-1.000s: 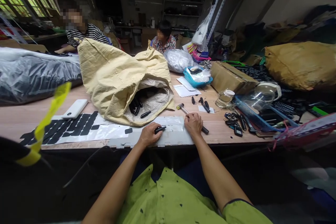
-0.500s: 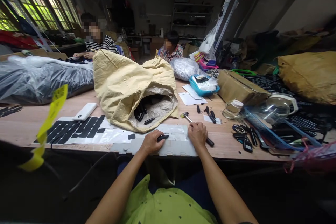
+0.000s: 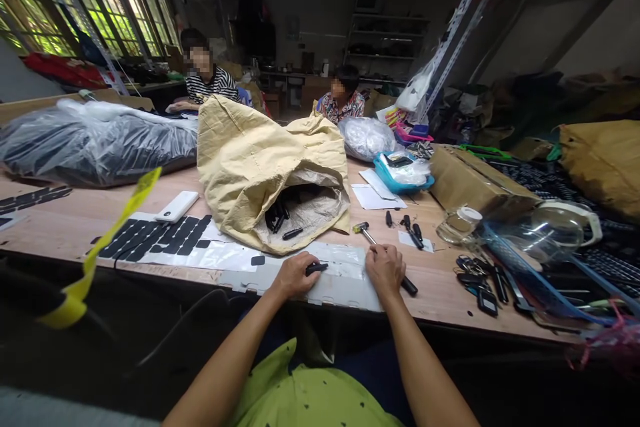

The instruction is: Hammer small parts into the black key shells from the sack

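Note:
My left hand [image 3: 297, 276] is closed around a small black tube-shaped piece [image 3: 316, 268], its narrow end pointing right. That hand rests on a pale flat board [image 3: 345, 290] at the table's front edge. My right hand [image 3: 386, 275] is closed over the handle of a small hammer [image 3: 370, 236]. The hammer lies slanted, its head up and left of the fingers, the black grip end sticking out below right. Straight ahead, a cream cloth sack [image 3: 250, 167] lies with its mouth towards me. Black pieces [image 3: 278, 213] like the held one lie inside; deeper contents are in shadow.
Black stickers [image 3: 135, 238] on white sheets and a white power bank [image 3: 177, 206] lie left. To the right are several loose black pieces [image 3: 415, 235], key fobs [image 3: 487, 301], a glass jar [image 3: 457, 225] and a carton [image 3: 480, 177]. Two people sit across the table.
The whole view has shifted, so the table's things sit further right in the picture. Both hands keep the same hold on the black piece and the hammer.

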Available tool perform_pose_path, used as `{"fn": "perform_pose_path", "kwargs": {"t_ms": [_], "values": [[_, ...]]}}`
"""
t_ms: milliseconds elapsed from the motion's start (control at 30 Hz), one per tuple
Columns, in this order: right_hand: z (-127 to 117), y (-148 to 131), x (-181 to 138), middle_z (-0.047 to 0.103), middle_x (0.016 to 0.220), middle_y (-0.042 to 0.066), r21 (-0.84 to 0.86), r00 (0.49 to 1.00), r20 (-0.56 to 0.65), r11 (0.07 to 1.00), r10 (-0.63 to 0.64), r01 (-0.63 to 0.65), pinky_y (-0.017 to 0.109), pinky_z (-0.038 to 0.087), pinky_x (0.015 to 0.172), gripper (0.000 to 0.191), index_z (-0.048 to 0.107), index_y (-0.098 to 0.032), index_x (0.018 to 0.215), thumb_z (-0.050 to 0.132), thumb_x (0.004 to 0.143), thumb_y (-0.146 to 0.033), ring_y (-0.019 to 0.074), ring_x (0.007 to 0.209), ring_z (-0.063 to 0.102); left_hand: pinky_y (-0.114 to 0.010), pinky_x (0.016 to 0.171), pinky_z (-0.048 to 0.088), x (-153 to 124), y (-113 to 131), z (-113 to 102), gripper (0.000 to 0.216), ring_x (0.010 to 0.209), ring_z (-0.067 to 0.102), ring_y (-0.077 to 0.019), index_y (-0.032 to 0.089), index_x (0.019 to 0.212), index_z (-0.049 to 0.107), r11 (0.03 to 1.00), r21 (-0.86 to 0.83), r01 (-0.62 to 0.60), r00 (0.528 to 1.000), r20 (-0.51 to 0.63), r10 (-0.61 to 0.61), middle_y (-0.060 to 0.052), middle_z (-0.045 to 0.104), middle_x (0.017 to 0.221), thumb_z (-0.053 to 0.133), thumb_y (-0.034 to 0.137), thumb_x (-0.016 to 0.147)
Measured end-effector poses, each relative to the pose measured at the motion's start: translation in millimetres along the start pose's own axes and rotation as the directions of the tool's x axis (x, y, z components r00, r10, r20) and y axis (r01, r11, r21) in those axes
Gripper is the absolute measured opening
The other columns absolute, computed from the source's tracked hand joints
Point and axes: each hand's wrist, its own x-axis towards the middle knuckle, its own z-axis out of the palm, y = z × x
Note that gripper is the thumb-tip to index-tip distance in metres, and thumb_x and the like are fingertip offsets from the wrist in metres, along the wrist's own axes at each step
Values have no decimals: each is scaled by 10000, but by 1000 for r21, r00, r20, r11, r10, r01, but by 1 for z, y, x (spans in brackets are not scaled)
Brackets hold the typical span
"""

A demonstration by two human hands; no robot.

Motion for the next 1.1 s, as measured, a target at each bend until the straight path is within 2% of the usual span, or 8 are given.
{"fn": "perform_pose_path", "kwargs": {"t_ms": [433,1100], "values": [[-1,-2,1,599,1031,87,-3,1000,3,1000,10,-10,345,331,791,218,747,-223,926,547,840,-199,226,963,490,-299,778,509,0,-2,1,210,853,659,-204,229,942,706,1000,-4,-6,1000,-1,6,-42,708,919,615,190,757],[-6,4,1,612,1040,88,-3,1000,-7,1000,6,-6,346,338,790,223,748,-224,921,543,835,-213,228,957,498,-284,727,491,1,2,6,193,758,630,-180,229,936,704,1000,-15,8,1000,8,-8,-26,681,865,623,212,761]]}}
